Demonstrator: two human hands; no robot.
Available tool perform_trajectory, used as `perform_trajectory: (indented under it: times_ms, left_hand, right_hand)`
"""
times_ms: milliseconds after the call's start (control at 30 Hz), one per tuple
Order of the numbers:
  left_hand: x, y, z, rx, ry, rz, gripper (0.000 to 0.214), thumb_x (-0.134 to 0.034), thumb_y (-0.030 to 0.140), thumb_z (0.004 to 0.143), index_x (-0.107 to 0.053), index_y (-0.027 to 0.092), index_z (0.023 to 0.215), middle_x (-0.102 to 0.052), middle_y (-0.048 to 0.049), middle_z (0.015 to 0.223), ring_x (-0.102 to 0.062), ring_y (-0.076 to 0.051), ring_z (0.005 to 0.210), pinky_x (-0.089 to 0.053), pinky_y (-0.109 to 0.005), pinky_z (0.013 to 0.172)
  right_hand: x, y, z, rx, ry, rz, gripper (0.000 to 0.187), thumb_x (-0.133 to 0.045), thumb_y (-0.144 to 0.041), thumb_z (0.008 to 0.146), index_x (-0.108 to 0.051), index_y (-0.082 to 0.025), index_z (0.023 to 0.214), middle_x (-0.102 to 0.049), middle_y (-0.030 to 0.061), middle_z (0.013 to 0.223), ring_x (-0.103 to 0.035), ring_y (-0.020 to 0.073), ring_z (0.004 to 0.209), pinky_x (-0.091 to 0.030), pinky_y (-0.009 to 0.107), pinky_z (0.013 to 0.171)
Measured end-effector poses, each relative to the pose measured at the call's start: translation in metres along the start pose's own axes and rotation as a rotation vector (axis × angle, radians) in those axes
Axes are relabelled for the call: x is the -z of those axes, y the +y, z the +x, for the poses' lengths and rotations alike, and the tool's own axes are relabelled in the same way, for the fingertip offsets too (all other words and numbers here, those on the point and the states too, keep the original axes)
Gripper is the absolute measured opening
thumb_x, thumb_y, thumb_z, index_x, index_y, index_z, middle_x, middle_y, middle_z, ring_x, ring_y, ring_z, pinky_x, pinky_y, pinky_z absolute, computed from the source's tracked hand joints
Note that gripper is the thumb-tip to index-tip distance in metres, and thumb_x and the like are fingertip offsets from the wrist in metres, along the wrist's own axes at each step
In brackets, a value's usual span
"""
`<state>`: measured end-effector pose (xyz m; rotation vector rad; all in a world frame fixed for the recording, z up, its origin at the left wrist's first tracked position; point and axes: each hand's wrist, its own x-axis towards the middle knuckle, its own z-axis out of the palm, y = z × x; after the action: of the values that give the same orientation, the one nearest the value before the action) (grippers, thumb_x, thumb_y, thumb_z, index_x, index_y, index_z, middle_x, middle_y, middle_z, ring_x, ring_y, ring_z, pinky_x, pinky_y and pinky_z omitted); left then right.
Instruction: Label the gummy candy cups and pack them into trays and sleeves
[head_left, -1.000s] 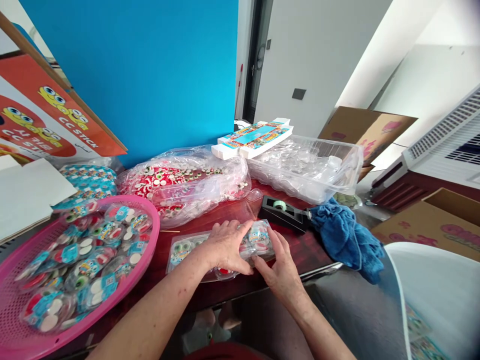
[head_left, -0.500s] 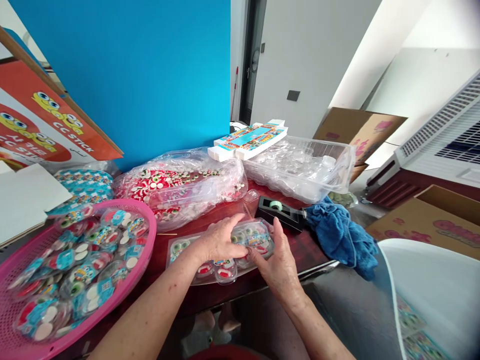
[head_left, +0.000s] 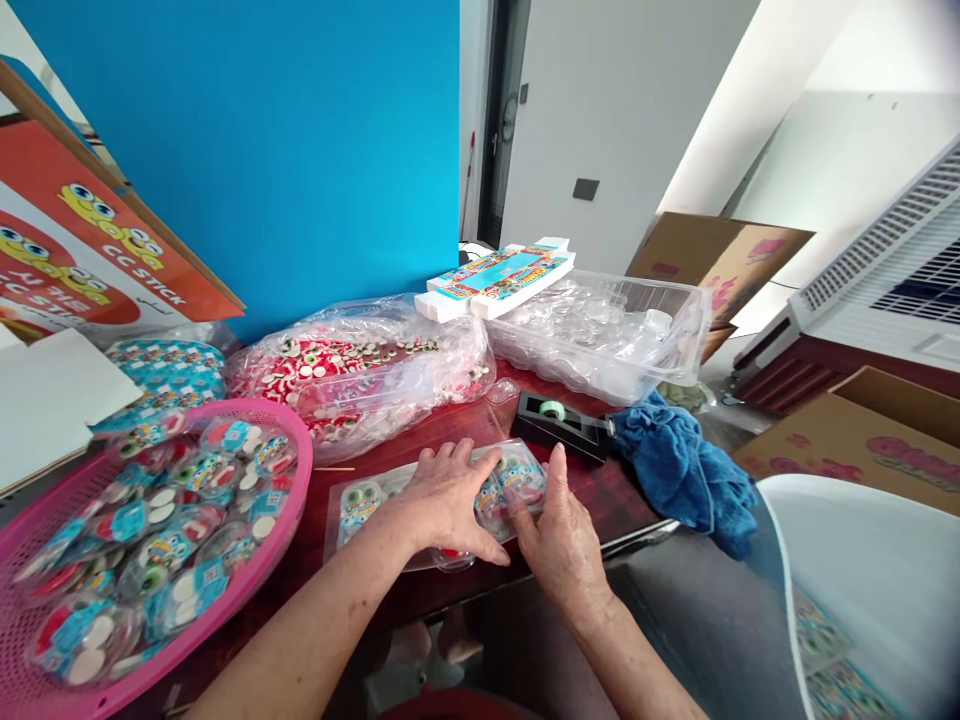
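On the dark red table lies a clear plastic tray [head_left: 335, 508] holding round see-through candy packs [head_left: 517, 475] with blue cartoon labels, eyeball pieces and red-and-white teeth pieces. My left hand [head_left: 442, 500] spreads its fingers over the tray's middle and hides several packs. At the right end, my right hand [head_left: 561, 535] has its thumb on the near side of the packs and its index finger stretched out apart from it; its other fingers are mostly hidden. Beneath my left palm, a red pack [head_left: 453, 558] shows at the near edge.
A pink basket [head_left: 300, 470] full of packs stands left. Behind are a bag of candies [head_left: 360, 370], a flattened printed box [head_left: 502, 275] and a clear bin [head_left: 694, 335] of plastic cups. A tape dispenser [head_left: 566, 428] and blue cloth [head_left: 682, 465] lie right.
My left hand has shifted slightly, its fingers now spread wider and its thumb lower over the near packs. My right hand stays almost in place, its thumb drawn a little right.
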<state>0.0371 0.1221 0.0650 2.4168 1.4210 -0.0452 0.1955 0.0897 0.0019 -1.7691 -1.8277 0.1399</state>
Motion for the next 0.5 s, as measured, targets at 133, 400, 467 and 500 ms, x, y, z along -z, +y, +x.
perform_trajectory:
  times_ms: [133,400,467,500]
  left_hand:
    - [0.002,0.005,0.001,0.016,-0.006,0.044,0.102,-0.071,0.052,0.046,-0.025,0.028,0.134,-0.039,-0.0110,0.129,-0.038,-0.036,0.115,-0.029,-0.051,0.094]
    - [-0.001,0.004,0.008,0.014,0.032,0.040,0.094,-0.064,0.041,0.050,-0.026,0.029,0.135,-0.046,-0.0087,0.112,-0.045,-0.031,0.102,-0.039,-0.045,0.084]
    - [-0.004,0.002,0.009,0.003,0.036,0.038,0.095,-0.064,0.043,0.050,-0.024,0.030,0.136,-0.046,-0.0087,0.112,-0.045,-0.031,0.102,-0.038,-0.047,0.085]
    - [-0.004,0.002,0.010,0.000,0.035,0.041,0.096,-0.064,0.044,0.050,-0.023,0.030,0.136,-0.045,-0.0092,0.113,-0.044,-0.032,0.103,-0.038,-0.048,0.086]
  right_hand:
    - [0.003,-0.001,0.004,0.037,0.001,-0.152,0.070,-0.042,-0.037,0.084,-0.013,-0.006,0.140,-0.065,0.0173,0.098,-0.061,0.0289,0.087,-0.045,0.042,0.080]
    - [0.016,-0.001,0.003,0.009,-0.167,-0.124,0.064,-0.045,-0.043,0.083,-0.033,-0.008,0.135,-0.063,0.0185,0.102,-0.061,0.0306,0.088,-0.046,0.043,0.079]
    - [0.022,0.004,0.002,0.035,-0.240,0.006,0.062,-0.046,-0.039,0.081,-0.033,-0.012,0.135,-0.058,0.0176,0.114,-0.058,0.0301,0.097,-0.045,0.043,0.082]
    - [0.026,0.007,0.003,0.060,-0.266,0.085,0.061,-0.046,-0.036,0.080,-0.033,-0.014,0.136,-0.055,0.0166,0.119,-0.056,0.0294,0.103,-0.044,0.043,0.085]
